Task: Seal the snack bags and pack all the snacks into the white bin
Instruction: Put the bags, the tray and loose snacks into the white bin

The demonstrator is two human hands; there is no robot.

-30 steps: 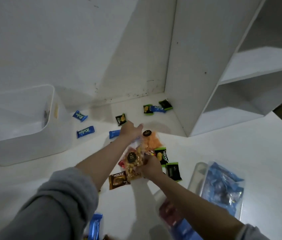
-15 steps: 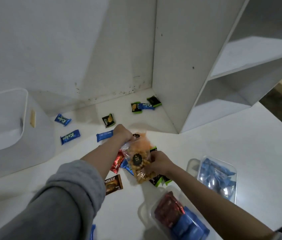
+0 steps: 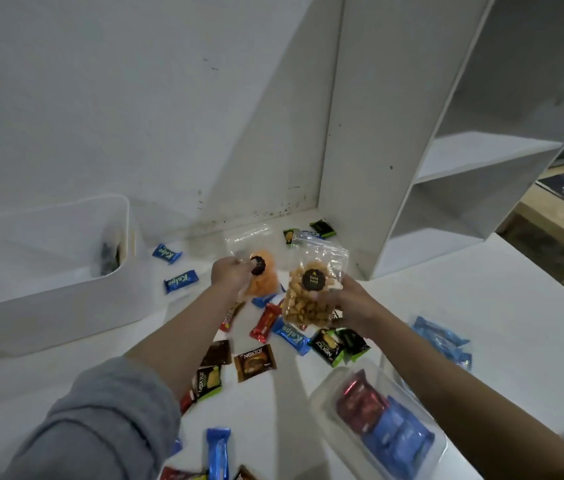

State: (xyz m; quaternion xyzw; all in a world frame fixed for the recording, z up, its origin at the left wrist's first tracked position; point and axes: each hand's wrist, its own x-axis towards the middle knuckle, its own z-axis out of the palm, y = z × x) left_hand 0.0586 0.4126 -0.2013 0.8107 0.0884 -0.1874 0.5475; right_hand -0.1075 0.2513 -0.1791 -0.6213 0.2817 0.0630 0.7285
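Head camera: the left hand [image 3: 230, 277] grips a clear bag of orange snacks [image 3: 261, 277], the right hand [image 3: 353, 306] a bag of golden crackers [image 3: 310, 292], both raised above scattered wrapped snacks [image 3: 254, 362]. The white bin [image 3: 66, 296], at left, looks nearly empty; most packing remains.

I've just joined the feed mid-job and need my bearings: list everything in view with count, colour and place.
white bin: one, white, far left on the table.
orange snack bag: one, clear with orange contents, in the left hand.
tan snack bag: one, clear with tan pieces and a black label, in the right hand.
small wrapped snacks: many, blue, red, brown, black-green, scattered on the table.
clear containers: two, holding red and blue packets, near right.
shelf unit: one, white, back right.
table: one, white.
left hand: grips the orange bag.
right hand: grips the tan bag.
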